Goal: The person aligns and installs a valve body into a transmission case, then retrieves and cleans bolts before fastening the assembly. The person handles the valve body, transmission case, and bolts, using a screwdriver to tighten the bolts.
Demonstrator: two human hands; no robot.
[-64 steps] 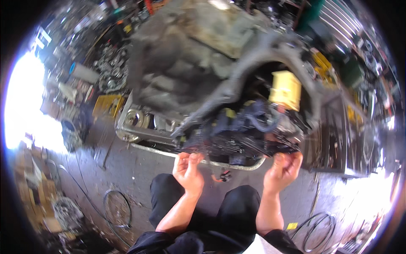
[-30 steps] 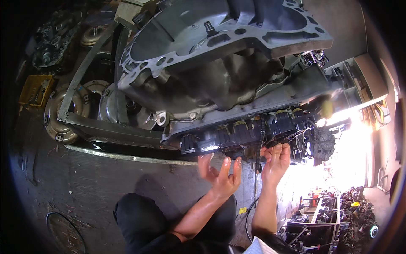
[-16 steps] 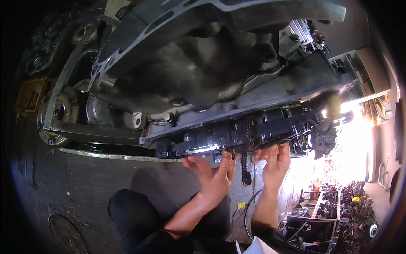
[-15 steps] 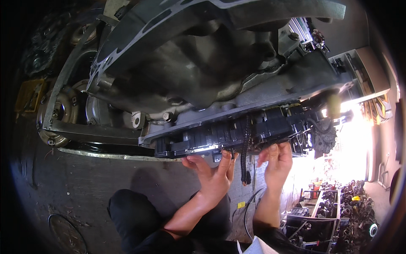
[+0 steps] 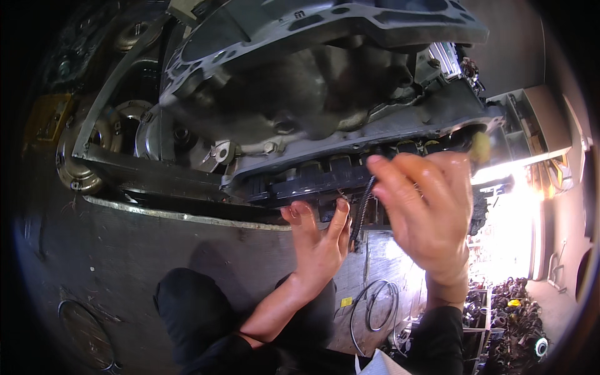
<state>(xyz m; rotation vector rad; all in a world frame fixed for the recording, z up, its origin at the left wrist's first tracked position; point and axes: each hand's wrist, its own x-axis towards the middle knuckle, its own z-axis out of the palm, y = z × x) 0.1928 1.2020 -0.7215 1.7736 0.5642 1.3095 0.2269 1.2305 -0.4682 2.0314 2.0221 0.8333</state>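
A: Where's that black plastic module (image 5: 325, 181)?
B: Under the grey metal casing (image 5: 312, 94), around 12 o'clock from the left hand (image 5: 315, 240), whose open fingers press its underside.
A: And the right hand (image 5: 425, 212)?
B: At 3 o'clock, fingers spread, gripping nothing, black cable (image 5: 360, 212) just beside.

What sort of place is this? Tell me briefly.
Probably a vehicle repair workshop or parts yard: a big grey metal transmission housing overhead, round metal drivetrain parts on the left, and heaps of scrap parts outside.

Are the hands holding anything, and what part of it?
The left hand presses its fingertips up against the underside of the black part under the engine, not gripping it. The right hand is raised near the black cable; whether it grips it cannot be told.
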